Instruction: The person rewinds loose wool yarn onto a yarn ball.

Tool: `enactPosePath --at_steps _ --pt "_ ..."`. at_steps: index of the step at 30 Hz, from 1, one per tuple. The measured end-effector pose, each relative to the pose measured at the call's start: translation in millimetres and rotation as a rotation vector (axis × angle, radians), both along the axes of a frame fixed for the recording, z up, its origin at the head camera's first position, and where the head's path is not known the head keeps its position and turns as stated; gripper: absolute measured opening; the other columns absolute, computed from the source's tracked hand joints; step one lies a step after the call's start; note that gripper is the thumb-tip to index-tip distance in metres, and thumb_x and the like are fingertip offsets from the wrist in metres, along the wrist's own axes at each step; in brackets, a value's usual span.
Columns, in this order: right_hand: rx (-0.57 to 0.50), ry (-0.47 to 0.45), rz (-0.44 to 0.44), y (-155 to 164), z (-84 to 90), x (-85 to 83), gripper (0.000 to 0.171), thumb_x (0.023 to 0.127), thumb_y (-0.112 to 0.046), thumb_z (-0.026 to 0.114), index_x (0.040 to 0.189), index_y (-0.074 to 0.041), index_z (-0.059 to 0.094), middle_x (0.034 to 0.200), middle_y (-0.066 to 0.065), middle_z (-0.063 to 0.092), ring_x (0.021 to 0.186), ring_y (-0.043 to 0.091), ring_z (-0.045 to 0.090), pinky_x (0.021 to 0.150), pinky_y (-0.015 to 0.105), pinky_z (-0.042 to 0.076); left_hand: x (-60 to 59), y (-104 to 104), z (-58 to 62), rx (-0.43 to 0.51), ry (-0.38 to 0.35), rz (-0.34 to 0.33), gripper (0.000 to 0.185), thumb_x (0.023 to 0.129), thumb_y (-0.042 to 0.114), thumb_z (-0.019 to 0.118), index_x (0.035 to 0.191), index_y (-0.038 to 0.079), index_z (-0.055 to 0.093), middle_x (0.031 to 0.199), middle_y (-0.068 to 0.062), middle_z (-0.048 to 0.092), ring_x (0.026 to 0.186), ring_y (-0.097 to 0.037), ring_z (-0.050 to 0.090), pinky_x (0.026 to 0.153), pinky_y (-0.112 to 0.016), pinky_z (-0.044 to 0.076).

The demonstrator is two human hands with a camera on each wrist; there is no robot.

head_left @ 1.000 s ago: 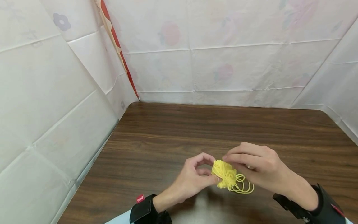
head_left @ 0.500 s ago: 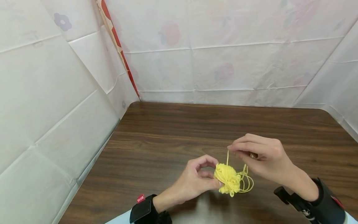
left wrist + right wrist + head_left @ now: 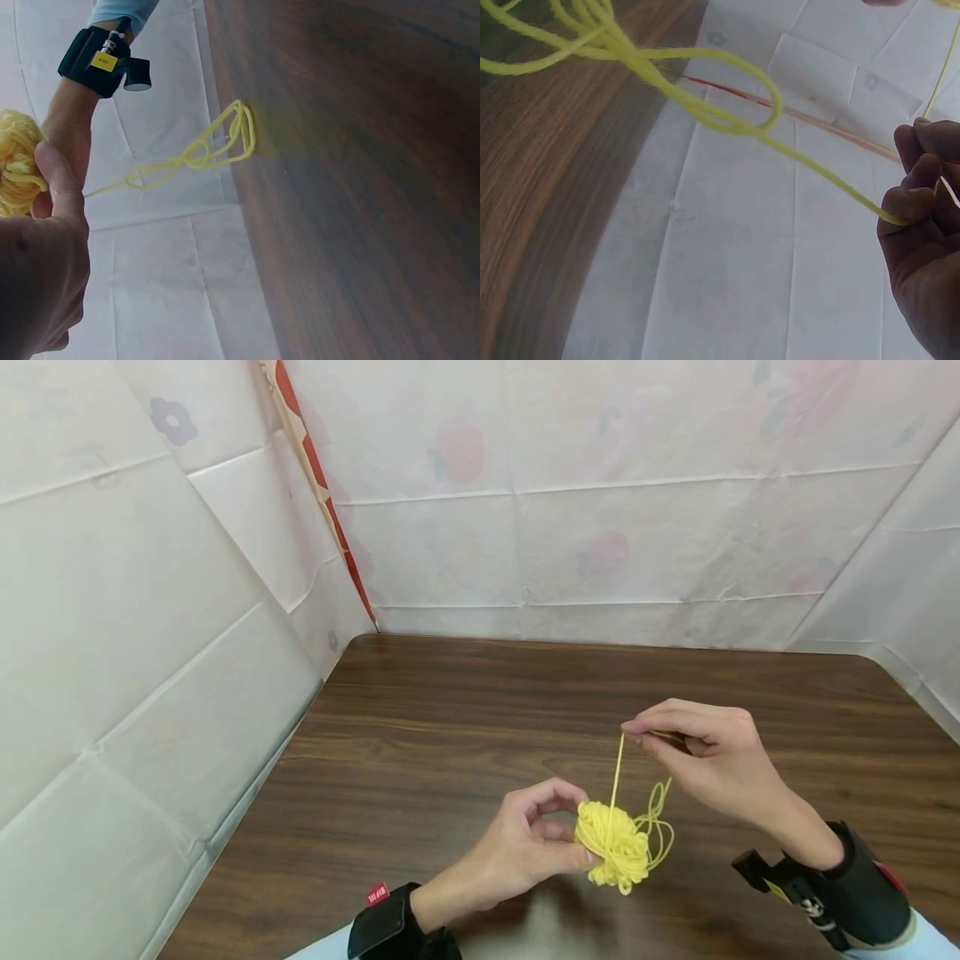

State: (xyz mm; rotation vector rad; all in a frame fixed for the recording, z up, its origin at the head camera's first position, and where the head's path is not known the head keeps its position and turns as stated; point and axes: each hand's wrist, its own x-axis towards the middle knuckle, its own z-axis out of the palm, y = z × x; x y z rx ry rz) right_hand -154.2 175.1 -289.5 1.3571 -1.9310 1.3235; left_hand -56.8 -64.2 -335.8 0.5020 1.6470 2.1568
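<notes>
White sheets with faint flower prints (image 3: 570,527) wall in a dark wood-grain desk (image 3: 450,718). Above the near middle of the desk sits a small ball of yellow yarn (image 3: 611,839), pinched between thumb and fingers of the left hand (image 3: 525,843). A single strand (image 3: 617,772) rises taut from the ball to the right hand (image 3: 705,756), just beyond and to the right, which pinches its end between thumb and forefinger. Loose loops of yarn (image 3: 656,827) hang off the ball's right side. Black wrist straps (image 3: 390,927) sit on both arms.
</notes>
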Motion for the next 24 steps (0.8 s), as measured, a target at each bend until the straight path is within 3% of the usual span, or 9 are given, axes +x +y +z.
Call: enactPosePath --at_steps 2,5,8,13,17,20,24 --pt "0.001 -0.016 -0.012 1 -1.3 -2.2 0.011 0.087 0.006 0.075 0.098 0.002 0.077 0.095 -0.002 0.076 0.058 -0.002 0.048 0.044 0.016 0.030 -0.4 -1 -0.3 0.017 0.005 -0.016 0.050 0.089 0.011 0.078 0.127 -0.007 0.052 0.115 0.004 0.065 0.096 -0.005 0.073 0.084 -0.024 0.061" --pt "0.008 -0.030 -0.033 4 -3.0 -5.7 0.030 0.076 0.021 0.074 0.098 0.001 0.077 0.095 -0.004 0.076 0.060 -0.002 0.050 0.045 0.017 0.032 -0.7 -1 -0.2 0.051 0.013 -0.037 0.054 0.090 0.015 0.079 0.128 -0.009 0.050 0.116 0.003 0.064 0.099 -0.005 0.072 0.088 -0.027 0.061" --pt "0.036 -0.049 -0.064 6 -3.2 -7.8 0.040 0.071 0.027 0.072 0.099 -0.001 0.078 0.095 -0.007 0.075 0.062 -0.002 0.054 0.047 0.017 0.036 -0.5 -1 -0.4 0.079 0.023 -0.039 0.059 0.088 0.015 0.080 0.129 -0.013 0.047 0.116 0.003 0.064 0.101 -0.005 0.072 0.089 -0.026 0.061" --pt "0.101 -0.106 -0.123 13 -3.0 -10.3 0.042 0.074 0.028 0.071 0.101 -0.004 0.078 0.095 -0.007 0.075 0.066 -0.003 0.059 0.050 0.017 0.040 -0.8 0 -1.0 0.130 0.041 -0.029 0.066 0.087 0.015 0.081 0.129 -0.018 0.042 0.115 0.004 0.064 0.102 -0.005 0.072 0.087 -0.022 0.059" --pt "0.132 -0.132 -0.153 18 -4.5 -14.7 0.041 0.076 0.025 0.071 0.101 -0.006 0.078 0.094 -0.002 0.075 0.062 -0.002 0.055 0.049 0.018 0.038 -1.4 1 -2.7 0.186 0.073 -0.020 0.069 0.087 0.015 0.080 0.128 -0.022 0.038 0.115 0.005 0.064 0.100 -0.006 0.072 0.084 -0.021 0.059" --pt "0.136 -0.144 -0.157 20 -7.0 -17.4 0.042 0.076 0.023 0.073 0.102 -0.010 0.078 0.095 -0.008 0.074 0.058 0.000 0.051 0.048 0.018 0.037 -1.9 2 -3.6 0.233 0.101 -0.006 0.065 0.088 0.011 0.078 0.126 -0.024 0.037 0.115 0.005 0.064 0.100 -0.007 0.071 0.083 -0.020 0.060" --pt "0.160 -0.168 -0.166 21 -9.1 -17.4 0.042 0.079 0.019 0.074 0.102 -0.015 0.078 0.095 -0.016 0.072 0.056 0.001 0.050 0.047 0.017 0.038 -2.3 3 -2.9 0.254 0.069 0.035 0.044 0.087 0.001 0.072 0.123 -0.010 0.050 0.115 0.004 0.065 0.100 -0.008 0.071 0.084 -0.021 0.060"
